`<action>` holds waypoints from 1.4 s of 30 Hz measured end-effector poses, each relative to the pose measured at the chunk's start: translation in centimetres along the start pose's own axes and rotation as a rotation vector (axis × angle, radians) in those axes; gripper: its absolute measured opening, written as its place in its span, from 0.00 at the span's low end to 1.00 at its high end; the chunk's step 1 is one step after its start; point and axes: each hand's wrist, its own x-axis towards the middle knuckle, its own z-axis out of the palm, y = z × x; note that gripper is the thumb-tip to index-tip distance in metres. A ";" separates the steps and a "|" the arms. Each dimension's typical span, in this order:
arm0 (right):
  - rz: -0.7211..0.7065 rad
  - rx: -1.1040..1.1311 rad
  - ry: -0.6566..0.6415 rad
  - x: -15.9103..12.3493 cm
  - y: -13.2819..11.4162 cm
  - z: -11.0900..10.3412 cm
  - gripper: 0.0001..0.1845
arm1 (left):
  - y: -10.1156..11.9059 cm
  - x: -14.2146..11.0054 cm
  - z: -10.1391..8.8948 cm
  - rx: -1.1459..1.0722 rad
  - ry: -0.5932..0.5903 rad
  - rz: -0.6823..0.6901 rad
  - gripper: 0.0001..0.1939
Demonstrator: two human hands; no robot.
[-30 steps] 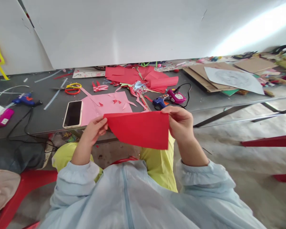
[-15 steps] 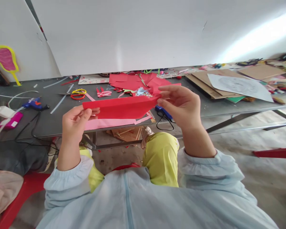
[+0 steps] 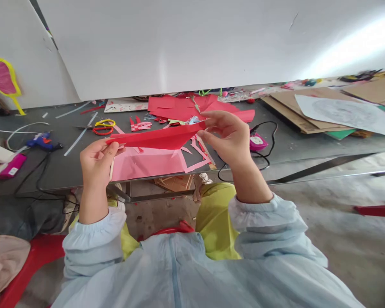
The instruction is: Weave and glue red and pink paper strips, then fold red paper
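A strip of red paper (image 3: 157, 137) is stretched between my two hands above the table edge. My left hand (image 3: 99, 160) pinches its left end between thumb and fingers. At the other end, my right hand (image 3: 226, 134) grips the paper's corner with thumb and fingertips. The strip looks folded or bent, with its lower edge slanting up toward the right. Below it lies a pink paper sheet (image 3: 141, 164), with pink cut strips (image 3: 197, 164) at its right side. Scissors (image 3: 103, 127) with red and yellow handles rest beyond my left hand.
Red paper sheets (image 3: 173, 107) and scraps lie at the back. A blue glue gun (image 3: 43, 140) and cables are on the left. On the right sit a pink box (image 3: 258, 142) with a black cord and stacked cardboard (image 3: 284, 112) under a drawing (image 3: 346, 113). A white board (image 3: 192, 47) stands behind.
Both hands have shifted slightly, the right one leftward, and the red paper has tilted to look narrower. More of the pink sheet and the pink box on the right now shows.
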 end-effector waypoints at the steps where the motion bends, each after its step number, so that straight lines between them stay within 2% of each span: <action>1: 0.017 0.002 -0.017 0.1 0.3 0.2 0.18 | -0.6 0.2 -0.1 -0.004 0.009 -0.012 0.22; 6: 0.061 -0.072 -0.134 1.1 2.0 1.2 0.16 | -3.3 0.7 -0.6 0.023 0.047 -0.019 0.22; 10: -0.038 -0.235 -0.263 1.9 2.6 1.8 0.12 | -4.3 0.7 -1.2 0.134 0.038 0.055 0.18; 14: -0.225 -0.350 -0.353 2.5 2.5 2.0 0.09 | -4.6 0.4 -2.0 0.270 -0.017 0.223 0.09; 17: -0.303 -0.406 -0.393 2.7 2.4 2.1 0.07 | -4.8 0.2 -2.6 0.324 -0.041 0.334 0.06; 19: -0.324 -0.444 -0.437 2.6 2.6 2.4 0.06 | -5.2 0.0 -3.0 0.354 -0.072 0.394 0.06; 22: -0.378 -0.466 -0.515 2.3 2.9 3.1 0.05 | -5.6 -0.4 -3.4 0.400 -0.146 0.466 0.10; 24: -0.430 -0.456 -0.543 2.0 3.0 3.7 0.07 | -5.5 -0.7 -3.5 0.466 -0.167 0.521 0.10; 26: -0.469 -0.437 -0.551 1.8 3.0 4.2 0.11 | -5.1 -0.9 -3.4 0.559 -0.169 0.559 0.04; 28: -0.489 -0.432 -0.561 1.5 3.1 4.6 0.14 | -4.6 -1.0 -3.3 0.630 -0.203 0.547 0.03; 31: -0.481 -0.481 -0.622 1.1 3.5 5.0 0.16 | -4.0 -1.1 -3.5 0.756 -0.298 0.444 0.06; 35: -0.386 -0.618 -0.838 0.5 4.3 5.6 0.16 | -3.5 -1.5 -4.4 0.971 -0.415 0.280 0.09; 39: -0.230 -0.756 -1.017 0.1 4.4 6.1 0.13 | -3.4 -2.5 -4.1 1.054 -0.447 0.380 0.08; 42: -0.142 -0.805 -1.098 -0.2 4.4 6.2 0.11 | -3.8 -3.7 -2.9 1.046 -0.579 0.444 0.08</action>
